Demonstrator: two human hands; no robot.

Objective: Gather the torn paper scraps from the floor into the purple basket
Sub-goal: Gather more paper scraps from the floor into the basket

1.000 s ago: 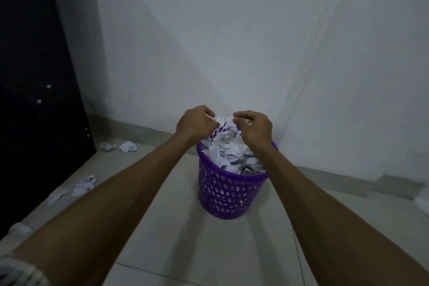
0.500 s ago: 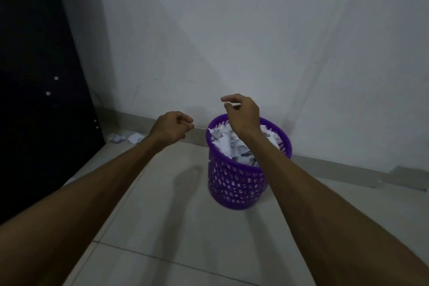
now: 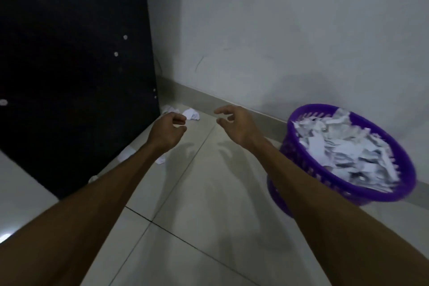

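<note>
Paper scraps [image 3: 191, 114] lie on the tiled floor [image 3: 209, 216] in the corner by a black panel [image 3: 74, 65], with more along its base. Left hand [image 3: 168, 133] and right hand [image 3: 236, 124] hover before them, fingers loosely curled, holding nothing. Purple basket [image 3: 301, 155], heaped with scraps, stands far right.

The room is dim and bluish-grey. Soft shadows of both arms fall on the pale glossy tiled floor [image 3: 209, 227] ahead of the person, and a faint glare spot shows at its far left edge. The round purple perforated plastic basket [image 3: 299, 165] is motion-blurred. Wide-angle distortion bends the edges.
</note>
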